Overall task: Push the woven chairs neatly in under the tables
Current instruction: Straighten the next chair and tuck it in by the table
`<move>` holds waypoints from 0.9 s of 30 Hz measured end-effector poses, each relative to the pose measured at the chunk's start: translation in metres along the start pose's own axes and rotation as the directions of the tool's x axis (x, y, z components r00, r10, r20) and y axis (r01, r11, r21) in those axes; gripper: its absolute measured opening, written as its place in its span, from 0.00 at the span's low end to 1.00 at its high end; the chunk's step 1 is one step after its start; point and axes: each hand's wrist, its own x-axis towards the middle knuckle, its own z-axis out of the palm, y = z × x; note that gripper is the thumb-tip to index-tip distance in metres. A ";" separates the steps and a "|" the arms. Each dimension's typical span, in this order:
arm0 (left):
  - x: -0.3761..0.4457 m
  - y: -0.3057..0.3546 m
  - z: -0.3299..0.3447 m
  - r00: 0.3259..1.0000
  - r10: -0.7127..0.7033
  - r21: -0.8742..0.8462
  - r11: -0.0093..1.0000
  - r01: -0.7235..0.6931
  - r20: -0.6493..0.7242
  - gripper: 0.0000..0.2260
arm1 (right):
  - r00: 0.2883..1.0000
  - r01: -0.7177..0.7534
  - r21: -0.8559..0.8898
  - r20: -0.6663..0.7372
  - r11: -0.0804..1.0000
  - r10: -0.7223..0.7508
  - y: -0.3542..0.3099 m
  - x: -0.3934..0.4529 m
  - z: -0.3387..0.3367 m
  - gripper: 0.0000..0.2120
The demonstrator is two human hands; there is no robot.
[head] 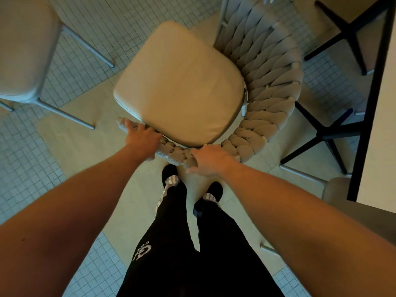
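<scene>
A woven chair (270,82) with a thick braided grey backrest and a beige seat cushion (180,86) stands directly below me on the floor. My left hand (142,137) grips the left end of the braided backrest rim. My right hand (209,160) holds the rim nearer the middle, fingers curled over the braid. A table (385,108) with a dark edge and black cross-shaped legs (327,133) stands at the right, beside the chair's woven back. The chair sits outside the table, its seat pointing up and left.
Another chair (23,48) with a beige seat and thin metal legs stands at the upper left. A further seat (336,189) shows at the right, under the table edge. My legs and dark shoes (171,174) are just behind the chair. The floor is tiled.
</scene>
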 end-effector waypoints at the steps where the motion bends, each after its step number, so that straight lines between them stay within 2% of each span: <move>1: 0.000 0.009 -0.004 0.999 0.013 -0.012 1.000 -0.013 0.040 0.27 | 0.999 0.006 -0.036 0.035 0.999 -0.005 0.012 -0.004 -0.001 0.34; 7: -0.004 0.088 -0.021 0.978 0.151 -0.181 0.976 -0.123 0.147 0.19 | 0.987 -0.023 -0.262 0.150 0.965 0.064 0.081 -0.028 -0.006 0.36; 10: -0.007 0.132 -0.028 0.969 0.228 -0.358 0.917 -0.179 0.100 0.25 | 0.983 -0.050 -0.364 0.147 0.930 0.110 0.112 -0.039 -0.009 0.35; 12: -0.007 0.156 -0.030 0.974 0.223 -0.435 0.880 -0.189 0.027 0.26 | 0.987 -0.044 -0.408 0.122 0.912 0.102 0.124 -0.042 -0.012 0.36; 16: -0.003 0.178 -0.035 0.988 0.153 -0.432 0.890 -0.146 -0.017 0.25 | 0.995 -0.048 -0.443 0.060 0.895 0.083 0.131 -0.045 -0.009 0.42; 22: 0.000 0.176 -0.034 0.983 0.175 -0.453 0.874 -0.177 -0.045 0.22 | 0.997 -0.046 -0.429 0.031 0.902 0.066 0.126 -0.051 -0.010 0.37; 27: 0.000 0.159 -0.025 0.976 0.211 -0.403 0.889 -0.218 -0.060 0.21 | 0.997 -0.071 -0.387 0.001 0.919 0.077 0.109 -0.048 -0.004 0.38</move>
